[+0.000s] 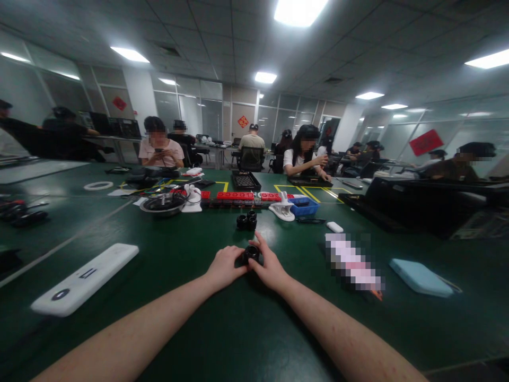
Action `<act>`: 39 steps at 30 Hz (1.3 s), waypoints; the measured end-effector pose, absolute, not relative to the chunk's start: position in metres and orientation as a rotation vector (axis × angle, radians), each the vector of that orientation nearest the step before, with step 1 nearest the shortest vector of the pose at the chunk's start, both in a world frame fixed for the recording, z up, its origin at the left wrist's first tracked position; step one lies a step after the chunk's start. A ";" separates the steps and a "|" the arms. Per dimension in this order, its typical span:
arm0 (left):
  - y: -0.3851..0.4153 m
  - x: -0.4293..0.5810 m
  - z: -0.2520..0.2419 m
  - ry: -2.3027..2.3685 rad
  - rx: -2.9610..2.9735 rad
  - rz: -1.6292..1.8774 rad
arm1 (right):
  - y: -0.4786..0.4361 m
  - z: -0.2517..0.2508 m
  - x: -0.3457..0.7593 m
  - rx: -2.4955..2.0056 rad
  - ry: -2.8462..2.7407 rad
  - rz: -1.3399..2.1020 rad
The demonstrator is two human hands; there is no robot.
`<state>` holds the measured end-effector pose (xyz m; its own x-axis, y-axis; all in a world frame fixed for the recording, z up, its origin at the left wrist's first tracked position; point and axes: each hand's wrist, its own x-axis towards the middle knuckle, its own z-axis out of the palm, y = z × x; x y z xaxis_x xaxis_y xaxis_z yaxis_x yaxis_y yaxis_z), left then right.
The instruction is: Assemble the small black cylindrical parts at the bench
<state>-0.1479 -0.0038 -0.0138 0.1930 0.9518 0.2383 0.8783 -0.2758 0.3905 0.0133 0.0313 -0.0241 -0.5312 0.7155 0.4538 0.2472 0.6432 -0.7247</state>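
Just ahead of me on the green table (191,329), both hands meet around a small black cylindrical piece (251,253) with a dark round opening on top. My left hand (228,265) closes on its left side, thumb toward the front. On the other side my right hand (271,265) grips it between thumb and fingers, the index finger pointing up and away. The piece's lower part is partly covered by my fingers. A little beyond stands a cluster of similar black cylinders (246,220), touching neither hand.
A white power strip (85,280) lies left; a light-blue case (420,277), a blurred pink item (353,262) and a small white case (334,227) lie right. Farther back are a blue bin (304,206), red blocks (234,196) and a round dish (163,204). Two people sit opposite.
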 end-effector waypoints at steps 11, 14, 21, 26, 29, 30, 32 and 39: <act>-0.003 -0.148 -0.015 1.759 2.322 0.654 | 0.036 -0.027 0.008 -0.852 -2.011 0.660; -0.004 -0.148 -0.014 1.765 2.325 0.653 | 0.031 -0.022 0.011 -0.786 -2.031 0.742; -0.003 -0.148 -0.014 1.767 2.315 0.634 | 0.030 -0.022 0.012 -0.864 -2.064 0.705; -0.004 -0.148 -0.014 1.751 2.326 0.641 | 0.035 -0.027 0.009 -0.927 -2.004 0.578; -0.005 -0.147 -0.013 1.749 2.333 0.638 | 0.035 -0.027 0.009 -0.897 -1.972 0.603; -0.005 -0.147 -0.013 1.751 2.333 0.636 | 0.035 -0.026 0.010 -0.875 -1.963 0.611; -0.005 -0.148 -0.013 1.752 2.334 0.633 | 0.034 -0.026 0.011 -0.824 -1.954 0.621; -0.004 -0.149 -0.015 1.748 2.336 0.638 | 0.030 -0.022 0.014 -0.770 -2.044 0.705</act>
